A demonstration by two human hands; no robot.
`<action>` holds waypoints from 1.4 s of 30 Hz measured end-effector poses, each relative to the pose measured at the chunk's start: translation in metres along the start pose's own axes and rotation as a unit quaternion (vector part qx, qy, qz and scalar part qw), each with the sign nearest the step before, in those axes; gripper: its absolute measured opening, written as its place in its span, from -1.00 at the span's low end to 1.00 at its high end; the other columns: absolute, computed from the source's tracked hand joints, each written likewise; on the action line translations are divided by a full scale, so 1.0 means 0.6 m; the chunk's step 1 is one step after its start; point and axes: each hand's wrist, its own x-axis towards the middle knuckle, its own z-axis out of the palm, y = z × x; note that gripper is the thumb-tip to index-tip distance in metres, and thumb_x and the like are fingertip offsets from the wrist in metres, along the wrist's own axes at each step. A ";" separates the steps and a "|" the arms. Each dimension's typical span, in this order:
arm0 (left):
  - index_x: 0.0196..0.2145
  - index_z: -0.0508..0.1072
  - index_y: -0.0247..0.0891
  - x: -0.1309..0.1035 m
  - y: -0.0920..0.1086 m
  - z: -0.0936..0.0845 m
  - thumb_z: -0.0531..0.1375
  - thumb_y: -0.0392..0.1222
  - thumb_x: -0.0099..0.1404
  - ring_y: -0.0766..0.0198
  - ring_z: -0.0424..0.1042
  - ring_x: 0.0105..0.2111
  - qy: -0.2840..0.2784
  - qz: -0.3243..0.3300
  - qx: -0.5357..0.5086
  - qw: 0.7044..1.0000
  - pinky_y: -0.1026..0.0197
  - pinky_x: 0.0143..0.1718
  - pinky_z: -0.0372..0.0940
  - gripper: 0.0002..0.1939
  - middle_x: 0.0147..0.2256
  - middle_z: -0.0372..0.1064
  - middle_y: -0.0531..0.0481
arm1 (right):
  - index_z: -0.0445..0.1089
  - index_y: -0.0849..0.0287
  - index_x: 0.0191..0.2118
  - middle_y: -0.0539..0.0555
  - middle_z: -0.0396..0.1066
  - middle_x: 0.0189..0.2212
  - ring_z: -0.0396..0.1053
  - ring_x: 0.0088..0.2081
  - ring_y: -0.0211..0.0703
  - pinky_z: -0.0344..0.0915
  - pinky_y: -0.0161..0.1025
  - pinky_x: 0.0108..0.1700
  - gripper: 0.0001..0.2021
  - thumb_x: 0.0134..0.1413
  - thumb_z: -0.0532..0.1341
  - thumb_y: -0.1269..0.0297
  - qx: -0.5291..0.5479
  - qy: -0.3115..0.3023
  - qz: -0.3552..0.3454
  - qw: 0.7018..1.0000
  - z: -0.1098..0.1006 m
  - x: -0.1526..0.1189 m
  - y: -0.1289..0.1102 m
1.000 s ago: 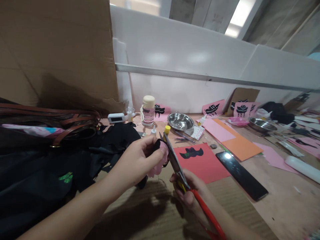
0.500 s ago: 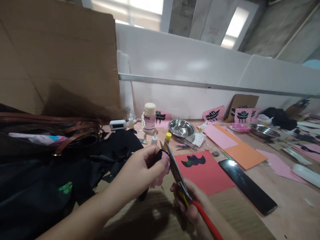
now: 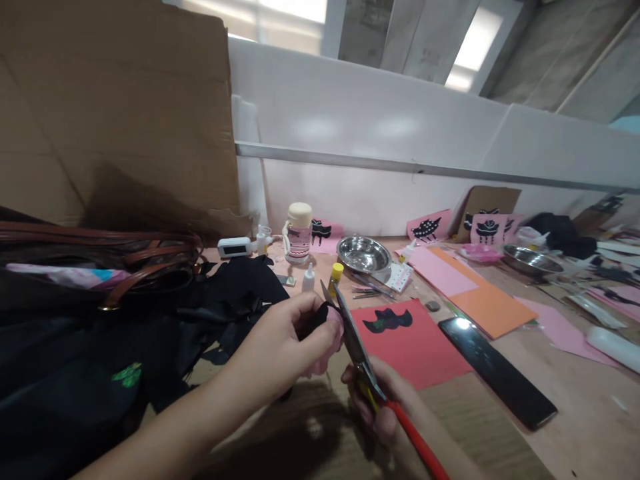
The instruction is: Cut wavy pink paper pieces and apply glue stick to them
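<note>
While the left grip [image 3: 290, 333] pinches pink material [image 3: 321, 364], the right grip [image 3: 386, 427] holds scissors [image 3: 357, 349] alongside.

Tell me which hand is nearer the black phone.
Right. The right hand, holding scissors, is left of the phone; the left hand, pinching pink and black material, is farther left.

Dim room, bright windows [image 3: 477, 45] at top, glare on phone [image 3: 495, 373], shadow on cardboard [image 3: 120, 113], stretched edges

Phone [image 3: 500, 377] — flat | cream-lidded bottle [image 3: 299, 233] — upright | steel bowl [image 3: 364, 256] near bottle
</note>
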 end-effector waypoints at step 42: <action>-0.39 0.32 -0.19 -0.003 -0.006 -0.006 0.18 0.01 0.49 0.40 0.22 -0.63 -0.009 0.014 -0.007 1.000 0.30 -0.53 0.11 -0.68 -0.63 0.30 0.18 | 0.43 0.09 -0.07 -0.08 0.13 -0.49 0.00 -0.48 -0.23 -0.09 -0.25 -0.44 -0.25 -0.03 0.25 -0.54 0.020 0.031 0.016 0.999 0.005 -0.003 -0.027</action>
